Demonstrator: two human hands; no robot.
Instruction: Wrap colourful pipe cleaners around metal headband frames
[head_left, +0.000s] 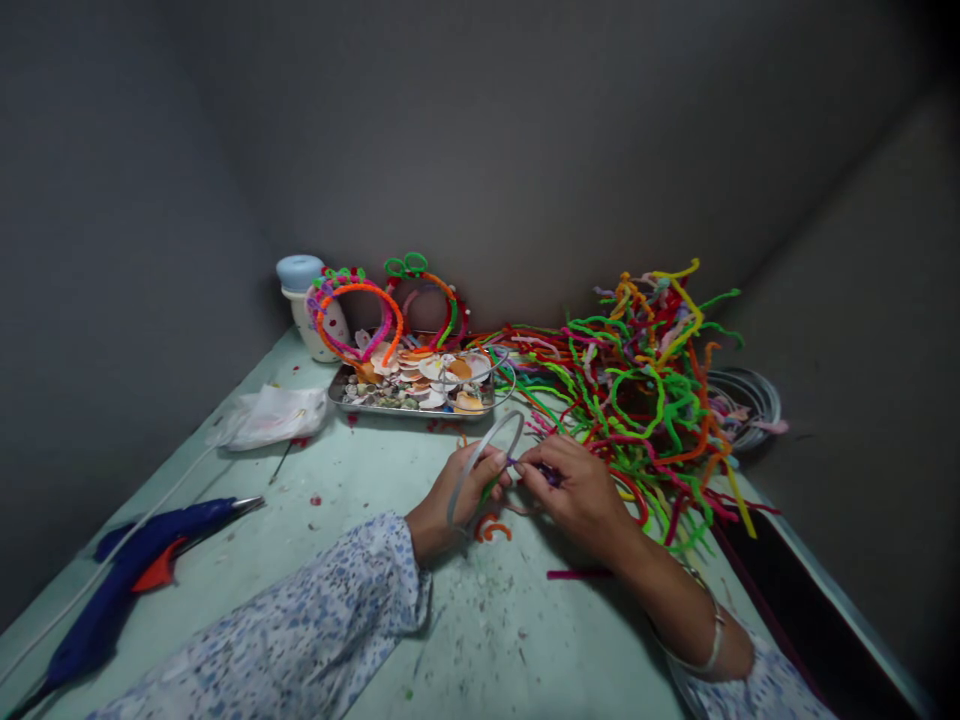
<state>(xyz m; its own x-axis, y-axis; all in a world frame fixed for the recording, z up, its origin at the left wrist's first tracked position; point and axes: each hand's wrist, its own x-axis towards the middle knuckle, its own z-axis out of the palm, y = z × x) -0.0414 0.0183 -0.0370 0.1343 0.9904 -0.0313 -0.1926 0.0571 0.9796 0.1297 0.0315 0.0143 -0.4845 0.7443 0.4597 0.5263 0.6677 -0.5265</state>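
Observation:
Near the middle of the table, my left hand [469,490] is closed around a thin grey headband [470,462], whose loop arches up above the fingers. A bit of green pipe cleaner [486,492] shows at that palm. Just to the right, my right hand [566,482] pinches a purple pipe cleaner [512,461] where it meets the headband at my left fingertips. More purple shows under the curled right fingers. An orange curled pipe cleaner [493,530] lies on the table below the hands.
Behind the hands stands a metal tray [420,410] of shells, with colourful headbands [360,290] and a lidded cup [300,290] beyond. Many pipe cleaners [637,400] are heaped at right, beside a wire coil [761,405]. A blue glue gun [112,590] and plastic bag [276,415] lie left.

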